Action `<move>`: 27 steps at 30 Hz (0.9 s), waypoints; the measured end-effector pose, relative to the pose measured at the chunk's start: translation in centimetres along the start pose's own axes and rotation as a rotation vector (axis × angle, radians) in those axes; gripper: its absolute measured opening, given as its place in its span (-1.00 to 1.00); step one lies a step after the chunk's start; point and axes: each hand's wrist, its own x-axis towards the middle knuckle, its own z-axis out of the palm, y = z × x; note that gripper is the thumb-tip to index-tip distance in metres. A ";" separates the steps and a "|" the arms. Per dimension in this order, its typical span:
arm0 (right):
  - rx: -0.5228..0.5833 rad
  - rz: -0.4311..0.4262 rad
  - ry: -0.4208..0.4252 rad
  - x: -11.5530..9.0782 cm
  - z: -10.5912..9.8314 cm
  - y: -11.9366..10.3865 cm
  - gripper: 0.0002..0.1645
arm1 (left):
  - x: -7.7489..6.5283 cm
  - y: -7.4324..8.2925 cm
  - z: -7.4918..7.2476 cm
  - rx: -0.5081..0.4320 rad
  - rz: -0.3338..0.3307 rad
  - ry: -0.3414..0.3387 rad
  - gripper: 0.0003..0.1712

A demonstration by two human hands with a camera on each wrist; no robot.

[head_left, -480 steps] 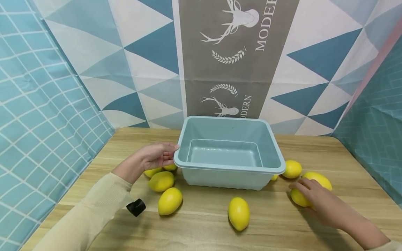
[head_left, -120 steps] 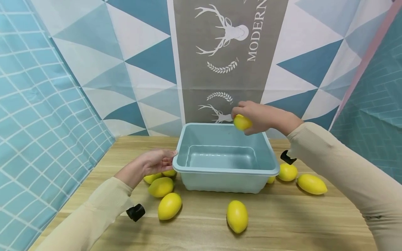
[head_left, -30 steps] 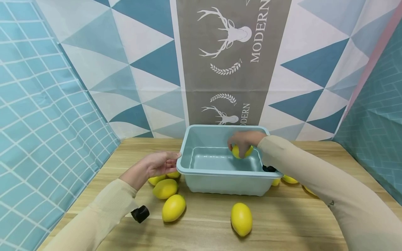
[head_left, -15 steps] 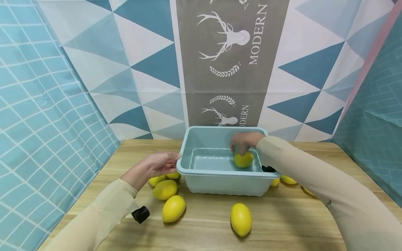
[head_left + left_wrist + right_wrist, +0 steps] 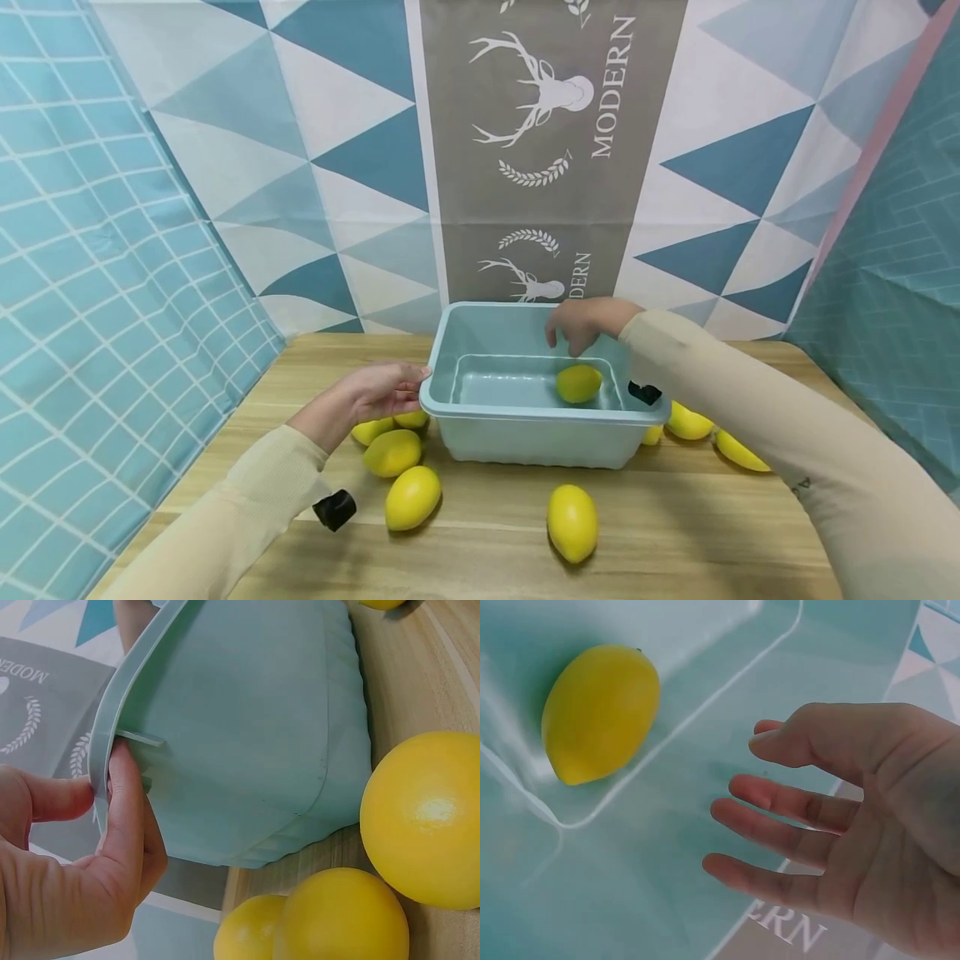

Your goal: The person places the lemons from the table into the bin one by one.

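Note:
A light blue-green plastic basin [image 5: 525, 437] stands on the wooden table. My left hand [image 5: 378, 392] pinches its left rim; in the left wrist view the thumb [image 5: 64, 799] lies on one side of the rim and the fingers [image 5: 124, 817] on the other. One lemon [image 5: 578, 383] lies on the basin floor toward the right, also seen as a yellow lemon [image 5: 602, 712] in the right wrist view. Above it, over the basin's back right part, my right hand [image 5: 581, 323] hangs with fingers apart and holds nothing.
Several lemons [image 5: 413, 497] lie left of the basin, some partly behind my left hand. Another lemon [image 5: 572, 523] rests in front. More lemons [image 5: 688, 422] sit on the right, partly behind my right sleeve [image 5: 720, 375]. A patterned backdrop [image 5: 360, 167] rises behind the table [image 5: 487, 558].
My right hand lowered the lemon into the basin, let go of it and rose a little with fingers spread. My left hand keeps its grip on the rim.

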 end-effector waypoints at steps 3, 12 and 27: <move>0.009 0.006 0.009 -0.5 -0.4 -0.1 -0.51 | -0.1 0.0 0.0 0.001 -0.004 -0.001 -0.58; 0.025 -0.018 0.069 -2.3 -1.2 -0.5 -0.58 | -0.2 0.0 0.0 0.000 0.003 -0.013 -0.56; 0.042 -0.066 0.157 -5.5 -0.7 -0.1 -0.57 | -0.3 -0.2 0.0 -0.007 0.004 0.001 -0.50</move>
